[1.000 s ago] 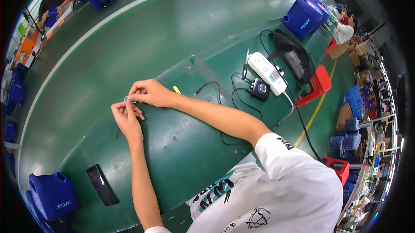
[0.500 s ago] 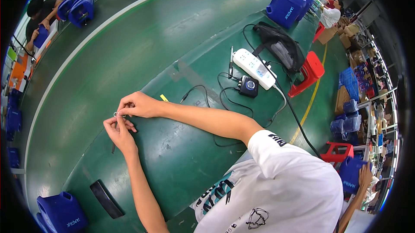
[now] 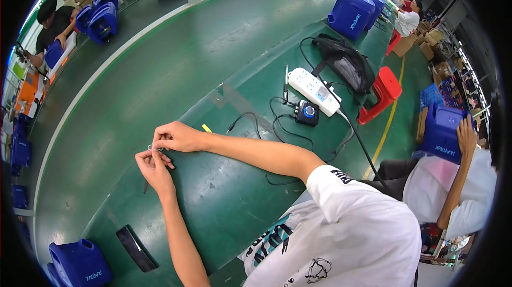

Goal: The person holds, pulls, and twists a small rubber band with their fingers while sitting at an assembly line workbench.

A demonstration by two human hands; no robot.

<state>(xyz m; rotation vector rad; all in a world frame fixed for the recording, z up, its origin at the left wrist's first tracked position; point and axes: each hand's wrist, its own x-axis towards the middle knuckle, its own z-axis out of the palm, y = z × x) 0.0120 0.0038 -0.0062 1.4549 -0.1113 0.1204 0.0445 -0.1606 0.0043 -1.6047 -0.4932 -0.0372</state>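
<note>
My left hand [image 3: 154, 171] and my right hand [image 3: 180, 138] meet over the green table [image 3: 213, 201]. Between their fingertips is a small thin white loop [image 3: 151, 147], like a bit of cord or wire; its exact kind is too small to tell. Both hands pinch it, the right from above, the left from below. A short dark strip [image 3: 145, 187] shows beside my left wrist. Close to my right wrist lies a small yellow tag [image 3: 206, 128]. Nearer me on the left rests a long black case-like object [image 3: 136, 248].
Past my right forearm lie a black cable [image 3: 242, 115], a black knob box [image 3: 307, 112], a pen-like tool [image 3: 286, 85], a white power strip [image 3: 314, 91] and a black mesh bag [image 3: 344, 63]. Blue cases [image 3: 352, 12] stand beyond. A red stool [image 3: 381, 95] is at right; a co-worker there holds a blue case [image 3: 442, 132].
The view has shifted slightly, so my hands appear a little lower and to the right; their pinch on the loop looks the same. The co-worker at right has come nearer, carrying a blue case.
</note>
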